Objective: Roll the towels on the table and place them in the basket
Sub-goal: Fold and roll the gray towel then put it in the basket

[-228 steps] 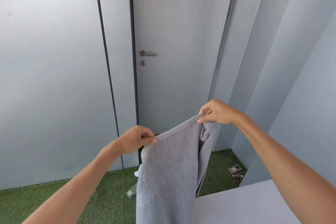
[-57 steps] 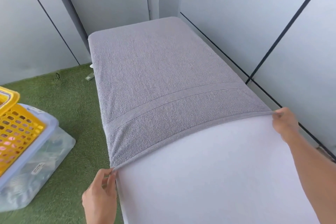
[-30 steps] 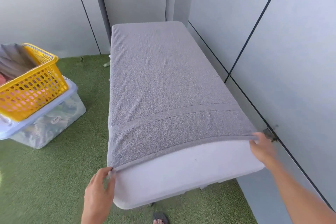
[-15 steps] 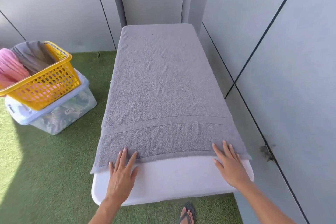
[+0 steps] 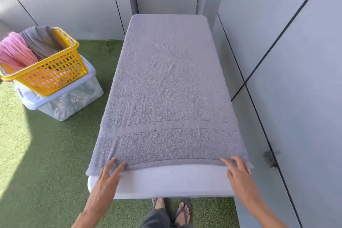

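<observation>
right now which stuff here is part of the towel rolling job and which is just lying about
Part of the job:
- grey towel spread flat on the white table
- yellow basket, already holding pink and grey towels
- left hand and right hand, fingers straight at the towel's near edge

Just lying about:
- clear storage box under the basket
- sandals

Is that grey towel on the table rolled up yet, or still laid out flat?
Laid out flat. The grey towel covers nearly the whole table, with no roll at its near edge.

Grey panel walls (image 5: 296, 61) w/ dark seams at 12 & 3 o'clock; green artificial turf floor (image 5: 46, 153), sunlit patch (image 5: 13, 144) at 9 o'clock.
</observation>
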Available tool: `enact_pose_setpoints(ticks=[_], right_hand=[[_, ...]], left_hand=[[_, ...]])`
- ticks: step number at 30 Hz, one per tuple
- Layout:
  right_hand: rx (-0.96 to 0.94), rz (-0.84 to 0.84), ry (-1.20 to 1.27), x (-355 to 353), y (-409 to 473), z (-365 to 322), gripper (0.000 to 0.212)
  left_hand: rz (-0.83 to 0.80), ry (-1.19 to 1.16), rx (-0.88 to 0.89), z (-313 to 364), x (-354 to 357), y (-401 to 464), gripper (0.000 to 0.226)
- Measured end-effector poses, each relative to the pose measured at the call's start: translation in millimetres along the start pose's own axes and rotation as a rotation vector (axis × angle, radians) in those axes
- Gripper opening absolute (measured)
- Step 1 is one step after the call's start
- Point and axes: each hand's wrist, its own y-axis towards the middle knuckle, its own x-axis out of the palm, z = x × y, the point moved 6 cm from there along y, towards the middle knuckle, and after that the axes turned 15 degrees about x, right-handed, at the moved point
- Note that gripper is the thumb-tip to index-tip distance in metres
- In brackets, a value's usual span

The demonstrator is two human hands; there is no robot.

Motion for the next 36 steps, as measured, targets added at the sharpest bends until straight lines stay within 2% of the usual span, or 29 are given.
enact_pose_setpoints(ticks=[4, 11, 13, 16, 17, 19, 23, 26, 28, 31, 34, 36], right_hand=[[-0.116, 0.147, -0.05, -11.7, 6.4, 8.4, 0.044], [-0.175, 0.159, -0.066, -7.3, -3.5, 13.2, 0.012], [-0.196, 0.14, -0.07, -9.4, -3.3, 12.4, 0.018], [-0.158, 0.113, -0.078, -11.1, -4.3, 11.5, 0.006], [-0.133, 0.096, -0.087, -9.8, -4.4, 13.0, 0.015], [-0.122, 0.075, -0.111, -7.4, -3.6, 13.6, 0.023], [-0.114, 0.086, -0.135, -14.2, -1.8, 2.8, 0.011], [-0.13, -0.004, -0.133, -16.5, -1.2, 4.6, 0.017], [-0.055, -0.161, -0.094, -18.4, 2.9, 12.3, 0.017], [0.003, -0.352, -0.06, -23.2, 13.6, 7.5, 0.023], [0.093, -0.382, -0.031, -26.7, 30.7, 4.2, 0.027], [0.137, -0.312, -0.064, -27.3, 35.5, 6.1, 0.021]], left_hand=[[-0.033, 0.122, 0.06, -5.0, -20.1, -0.7, 0.073], [-0.094, 0.182, 0.112, -13.7, -30.9, 4.7, 0.081], [-0.071, 0.179, 0.094, -20.2, -36.3, 9.8, 0.066], [-0.018, 0.147, 0.091, -30.2, -41.4, 13.5, 0.035], [-0.008, 0.137, 0.089, -31.0, -42.5, 13.9, 0.029], [-0.005, 0.121, 0.074, -30.9, -42.0, 13.6, 0.021], [0.035, 0.066, 0.038, -32.0, -44.1, 16.1, 0.011], [0.01, -0.054, 0.01, -40.4, -50.4, 18.2, 0.014], [-0.071, -0.13, -0.018, -47.6, -51.8, 21.6, 0.02], [-0.219, -0.217, -0.153, -63.7, -48.7, 35.0, 0.021], [-0.24, -0.198, -0.192, -65.3, -46.6, 46.9, 0.021], [-0.15, -0.054, -0.133, -58.2, -51.7, 48.4, 0.024]])
